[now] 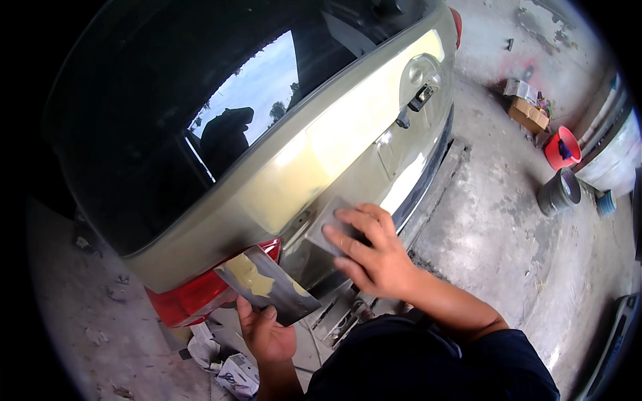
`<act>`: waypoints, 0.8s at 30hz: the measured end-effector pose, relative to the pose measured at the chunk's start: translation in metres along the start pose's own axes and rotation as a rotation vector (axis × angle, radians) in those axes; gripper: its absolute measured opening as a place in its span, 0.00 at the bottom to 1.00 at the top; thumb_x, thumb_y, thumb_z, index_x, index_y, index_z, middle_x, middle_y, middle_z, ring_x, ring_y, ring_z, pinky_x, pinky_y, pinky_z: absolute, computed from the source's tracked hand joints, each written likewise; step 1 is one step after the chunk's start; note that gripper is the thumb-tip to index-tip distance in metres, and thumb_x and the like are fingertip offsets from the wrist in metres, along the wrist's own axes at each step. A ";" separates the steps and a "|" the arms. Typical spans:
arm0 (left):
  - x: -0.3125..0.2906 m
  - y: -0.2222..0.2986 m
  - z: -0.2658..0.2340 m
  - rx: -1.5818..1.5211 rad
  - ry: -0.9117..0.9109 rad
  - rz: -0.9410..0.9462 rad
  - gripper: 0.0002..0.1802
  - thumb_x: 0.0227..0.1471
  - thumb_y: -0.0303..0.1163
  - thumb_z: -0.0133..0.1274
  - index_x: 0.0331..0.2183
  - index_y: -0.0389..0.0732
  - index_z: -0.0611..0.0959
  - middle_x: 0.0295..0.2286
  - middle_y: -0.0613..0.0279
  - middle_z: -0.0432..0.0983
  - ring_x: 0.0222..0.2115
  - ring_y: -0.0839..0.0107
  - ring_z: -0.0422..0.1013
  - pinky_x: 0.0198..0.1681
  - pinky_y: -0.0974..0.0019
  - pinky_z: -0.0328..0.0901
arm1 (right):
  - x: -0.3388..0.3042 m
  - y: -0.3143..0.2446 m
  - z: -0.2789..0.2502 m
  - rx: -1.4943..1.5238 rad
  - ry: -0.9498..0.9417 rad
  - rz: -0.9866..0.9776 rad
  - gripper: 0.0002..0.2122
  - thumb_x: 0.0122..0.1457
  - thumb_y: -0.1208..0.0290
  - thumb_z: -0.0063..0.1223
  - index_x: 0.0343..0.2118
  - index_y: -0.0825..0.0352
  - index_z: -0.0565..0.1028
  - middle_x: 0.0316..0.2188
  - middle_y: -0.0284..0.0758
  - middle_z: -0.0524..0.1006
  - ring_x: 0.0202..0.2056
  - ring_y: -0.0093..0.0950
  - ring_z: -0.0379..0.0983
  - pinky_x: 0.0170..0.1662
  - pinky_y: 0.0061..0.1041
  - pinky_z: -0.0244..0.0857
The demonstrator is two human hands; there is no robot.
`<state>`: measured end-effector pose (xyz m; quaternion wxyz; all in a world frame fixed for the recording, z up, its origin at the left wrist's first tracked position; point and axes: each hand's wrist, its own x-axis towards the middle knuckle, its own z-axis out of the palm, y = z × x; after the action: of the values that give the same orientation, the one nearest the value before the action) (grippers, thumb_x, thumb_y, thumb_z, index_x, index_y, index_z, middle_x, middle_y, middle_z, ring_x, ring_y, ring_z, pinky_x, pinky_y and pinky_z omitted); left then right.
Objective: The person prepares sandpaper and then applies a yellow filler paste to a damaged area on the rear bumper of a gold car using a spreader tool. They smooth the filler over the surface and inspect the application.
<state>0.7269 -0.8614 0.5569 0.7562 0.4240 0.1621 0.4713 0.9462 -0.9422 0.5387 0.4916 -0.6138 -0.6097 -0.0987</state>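
My left hand grips a dark flat putty board by its lower edge, thumb on top. A smear of pale yellow putty lies on the board, which overlaps the red tail light. My right hand is closed on a grey, flat, rectangular putty spreader, fingertips pressed on its face. The spreader lies against the car's tailgate, right of the tail light; its contact edge is partly hidden. A pale yellow filled patch shows on the panel just above it.
The rear window reflects sky and a dark silhouette. Wires hang from an opening in the tailgate. A red bucket, a grey bucket and a cardboard box stand along the right. Papers lie below the tail light.
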 end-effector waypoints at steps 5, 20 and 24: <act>0.003 -0.006 0.010 -0.088 -0.066 0.045 0.36 0.52 0.15 0.39 0.63 0.40 0.56 0.59 0.54 0.60 0.59 0.60 0.59 0.62 0.51 0.55 | -0.006 -0.018 -0.005 0.799 -0.216 -0.190 0.22 0.53 0.70 0.61 0.52 0.66 0.75 0.55 0.41 0.66 0.55 0.42 0.61 0.57 0.38 0.57; -0.001 0.007 -0.005 -0.008 -0.021 0.091 0.37 0.50 0.14 0.42 0.62 0.38 0.56 0.57 0.53 0.62 0.57 0.59 0.61 0.61 0.52 0.57 | 0.098 -0.018 -0.011 -0.486 0.023 0.088 0.22 0.53 0.68 0.53 0.53 0.62 0.71 0.51 0.38 0.67 0.47 0.44 0.61 0.41 0.42 0.61; -0.003 0.005 -0.011 -0.003 0.035 0.077 0.37 0.51 0.15 0.42 0.62 0.38 0.56 0.57 0.53 0.62 0.57 0.59 0.62 0.60 0.52 0.57 | 0.084 -0.034 0.007 -0.494 -0.053 0.108 0.23 0.51 0.69 0.54 0.53 0.62 0.72 0.50 0.38 0.67 0.46 0.45 0.62 0.41 0.43 0.62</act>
<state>0.7153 -0.8574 0.5535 0.7351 0.4206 0.1583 0.5076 0.9342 -0.8899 0.6124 0.3151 -0.7495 -0.5459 -0.2022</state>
